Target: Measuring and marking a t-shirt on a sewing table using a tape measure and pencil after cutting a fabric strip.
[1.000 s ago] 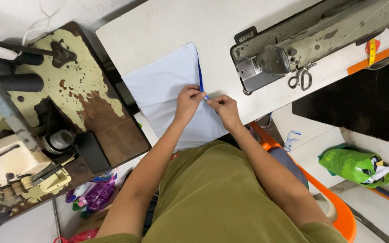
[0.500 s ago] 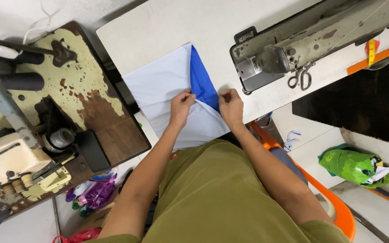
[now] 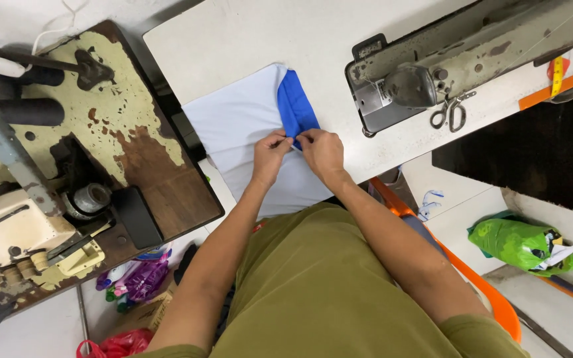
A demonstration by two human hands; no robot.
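Note:
A pale blue-white fabric piece [image 3: 237, 126] lies flat on the white sewing table [image 3: 247, 40]. A bright blue fabric strip [image 3: 294, 106] lies along its right edge. My left hand [image 3: 270, 154] and my right hand [image 3: 323, 152] meet at the near end of the blue strip, the fingertips of both pinching it against the pale fabric. The grey sewing machine [image 3: 432, 73] stands to the right of my hands, about a hand's width away.
Scissors [image 3: 451, 113] lie on the table in front of the machine. An orange ruler [image 3: 558, 86] sits at the far right. A worn second machine table [image 3: 94, 146] stands to the left. A green bag [image 3: 515, 242] lies on the floor, beside an orange chair [image 3: 479, 285].
The blue strip has been folded narrower along the pale fabric's right edge. Both hands have come together at its near end.

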